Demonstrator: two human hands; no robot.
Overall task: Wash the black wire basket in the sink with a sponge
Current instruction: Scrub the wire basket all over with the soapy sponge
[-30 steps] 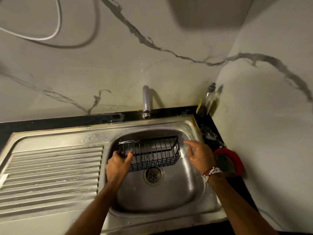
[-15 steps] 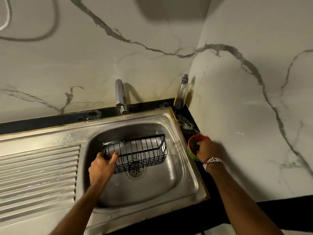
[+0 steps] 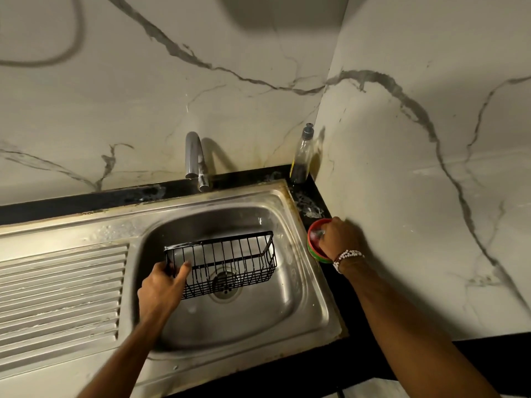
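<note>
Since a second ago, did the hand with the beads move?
Yes. The right hand went rightward, from above the right edge of the sink to the red tub beside it.

I saw a black counter [image 3: 86, 201] with a steel sink [image 3: 247, 196] set into it, ribbed drainboard [image 3: 57, 297] on the left. A clear bottle [image 3: 301, 156] stood in the counter's back corner, and a red-and-green tub [image 3: 314, 248] sat beside the sink's right rim.

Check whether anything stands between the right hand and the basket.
Nothing visible does. The right hand is at the red tub; only the sink rim lies between it and the black wire basket.
</note>
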